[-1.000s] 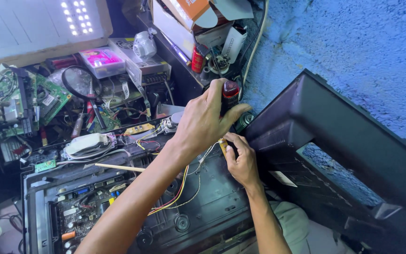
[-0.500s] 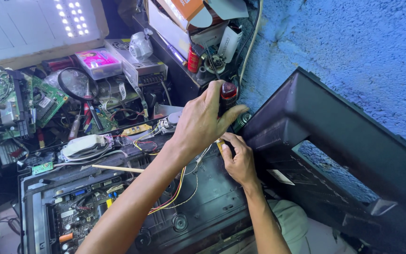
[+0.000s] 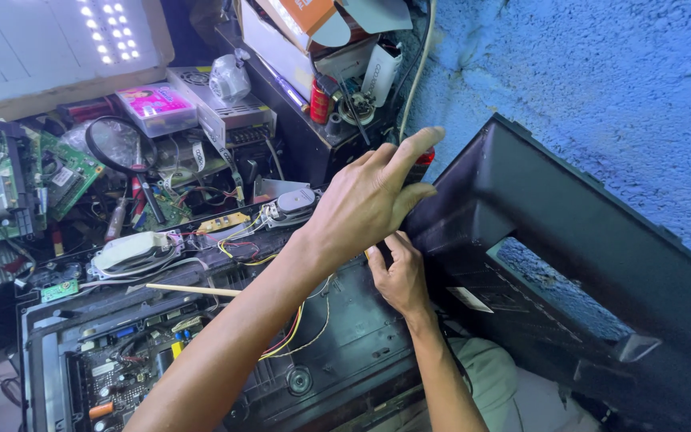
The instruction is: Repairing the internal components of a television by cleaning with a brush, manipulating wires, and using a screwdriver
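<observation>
Since earlier frame, my left hand (image 3: 369, 204) lifted off red-capped tool — fingers now spread wide on black back cover (image 3: 569, 240) edge; right hand (image 3: 397, 276) beneath, grip hidden — cannot tell.

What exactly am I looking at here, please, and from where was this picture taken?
The picture comes from a camera worn on a person's head, looking down at their two bare hands over a crowded electronics bench. The left hand lies with fingers spread on the edge of a black cover that leans against a blue wall. The right hand sits just beneath it, by the same edge; what it grips, if anything, is hidden. Below the arms lies an opened chassis with coloured wires and a circuit board. Further left are a magnifying glass, green boards, a pink box and a thin wooden stick.
</observation>
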